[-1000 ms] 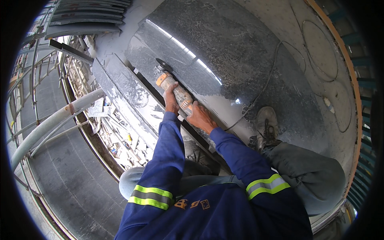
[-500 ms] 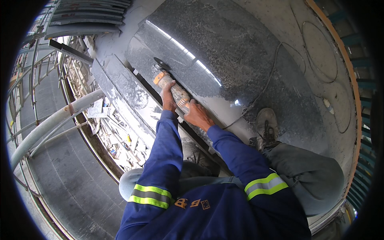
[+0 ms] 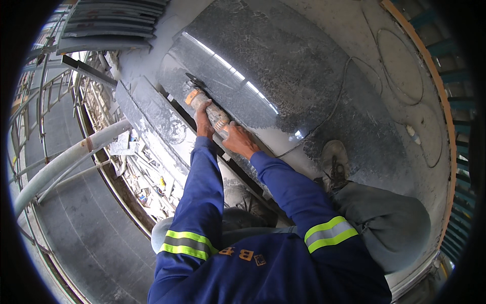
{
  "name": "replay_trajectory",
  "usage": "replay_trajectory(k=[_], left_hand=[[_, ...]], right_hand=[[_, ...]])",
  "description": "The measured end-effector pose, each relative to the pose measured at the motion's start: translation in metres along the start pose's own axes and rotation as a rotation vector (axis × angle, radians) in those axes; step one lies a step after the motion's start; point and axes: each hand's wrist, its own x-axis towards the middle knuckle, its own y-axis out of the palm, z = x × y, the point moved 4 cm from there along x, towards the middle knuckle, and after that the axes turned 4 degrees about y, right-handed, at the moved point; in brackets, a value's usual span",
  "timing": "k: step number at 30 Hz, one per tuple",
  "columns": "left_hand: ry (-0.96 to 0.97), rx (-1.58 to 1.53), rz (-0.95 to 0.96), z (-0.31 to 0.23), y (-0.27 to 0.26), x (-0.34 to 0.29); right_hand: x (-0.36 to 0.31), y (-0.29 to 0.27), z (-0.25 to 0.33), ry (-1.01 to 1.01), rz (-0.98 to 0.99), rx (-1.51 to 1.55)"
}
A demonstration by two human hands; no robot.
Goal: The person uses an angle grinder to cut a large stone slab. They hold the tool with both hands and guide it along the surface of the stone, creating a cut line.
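Observation:
Both my hands are closed round a dusty orange-and-grey angle grinder [image 3: 216, 114]. My left hand [image 3: 203, 120] grips its body behind the head. My right hand [image 3: 240, 140] wraps the rear of the grinder, nearer to me. The dark disc [image 3: 194, 79] at its far end is tilted and sits at the long left edge of a dark polished stone slab [image 3: 273, 55]. Whether the disc touches the stone I cannot tell. Pale dust lies along that edge.
A dark cable [image 3: 329, 119] trails across the slab to a connector [image 3: 413, 135] on the right. My shoe [image 3: 335, 158] stands on the slab. Left are a dusty narrow slab [image 3: 147, 109], broken offcuts [image 3: 152, 187], a thick grey pipe [image 3: 66, 156] and stacked slabs [image 3: 109, 25].
The grinder and both hands have shifted a little to the left along the slab's edge. My grip stays the same.

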Motion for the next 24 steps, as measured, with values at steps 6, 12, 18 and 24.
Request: replay_trajectory(k=[6, 12, 18, 24], left_hand=[[-0.037, -0.004, 0.011, 0.014, 0.002, -0.021], [-0.108, -0.054, 0.021, 0.036, 0.002, -0.049], [-0.054, -0.016, 0.020, 0.045, -0.005, -0.051], [-0.064, -0.033, 0.030, 0.040, -0.005, -0.040]], right_hand=[[-0.022, 0.002, -0.008, 0.045, -0.012, 0.032], [-0.051, 0.001, -0.025, 0.092, -0.001, 0.033], [-0.058, 0.001, -0.034, 0.113, 0.022, -0.043], [-0.047, -0.001, -0.029, 0.080, 0.011, -0.036]])
